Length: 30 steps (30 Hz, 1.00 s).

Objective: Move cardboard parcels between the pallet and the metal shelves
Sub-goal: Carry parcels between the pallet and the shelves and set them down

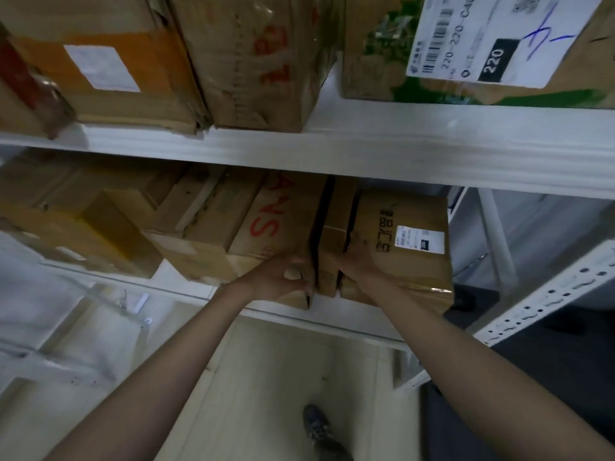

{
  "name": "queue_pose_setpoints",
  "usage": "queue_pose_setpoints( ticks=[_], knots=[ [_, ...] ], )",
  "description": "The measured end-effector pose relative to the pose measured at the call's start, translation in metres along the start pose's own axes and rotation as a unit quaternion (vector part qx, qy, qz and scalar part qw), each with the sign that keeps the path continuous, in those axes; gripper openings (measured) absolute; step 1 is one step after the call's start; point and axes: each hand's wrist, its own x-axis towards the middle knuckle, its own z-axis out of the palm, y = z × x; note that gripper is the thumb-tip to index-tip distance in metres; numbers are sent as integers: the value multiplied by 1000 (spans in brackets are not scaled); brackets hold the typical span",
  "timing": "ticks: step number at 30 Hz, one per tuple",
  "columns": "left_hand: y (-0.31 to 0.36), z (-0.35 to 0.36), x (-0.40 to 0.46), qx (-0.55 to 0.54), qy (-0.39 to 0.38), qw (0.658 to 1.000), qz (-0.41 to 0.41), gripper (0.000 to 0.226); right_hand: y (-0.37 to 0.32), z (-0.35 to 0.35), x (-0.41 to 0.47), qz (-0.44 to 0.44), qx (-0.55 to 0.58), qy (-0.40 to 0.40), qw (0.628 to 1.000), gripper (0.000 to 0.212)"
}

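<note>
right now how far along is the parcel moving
Done: both shelf levels already carry several parcels. In hand: the left hand and right hand grip a narrow parcel wedged between two others on the lower level. Left: unclear; no pallet is in view.

Narrow brown cardboard parcel [332, 241]: black tape stripes, standing on edge on the lower white metal shelf [332, 319], wedged between a red-lettered parcel [279, 224] left and a white-labelled parcel [402, 241] right.
</note>
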Motion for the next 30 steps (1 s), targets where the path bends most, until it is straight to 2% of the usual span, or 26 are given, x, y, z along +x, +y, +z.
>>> queue_pose_setpoints(
  ticks=[2,4,7,12,18,23,25,28,30],
  knots=[
    [-5,-7,16,5,-12,1000,0,36,-3,8,20,26,-7,9,1000,92],
    [-8,-12,28,1,-26,1000,-10,52,-6,17,37,45,-16,17,999,100],
    [-11,-16,38,-17,-48,998,-34,65,-8,28,57,76,-5,32,997,101],
    [-15,-20,43,24,-57,998,-8,63,-13,41,73,104,-21,24,994,110],
    [-21,-23,40,36,-78,996,8,60,-14,46,67,115,-59,44,991,97],
    [-34,-14,32,37,-42,998,24,52,-4,51,30,101,-35,43,993,89],
    [-36,-12,24,12,-23,999,32,48,1,55,6,99,-39,36,994,93],
    [-38,-5,3,-17,26,998,55,62,10,59,-35,101,-55,36,993,102],
    [-43,4,-12,-33,43,997,64,61,18,60,-63,104,-50,43,992,92]
  ],
)
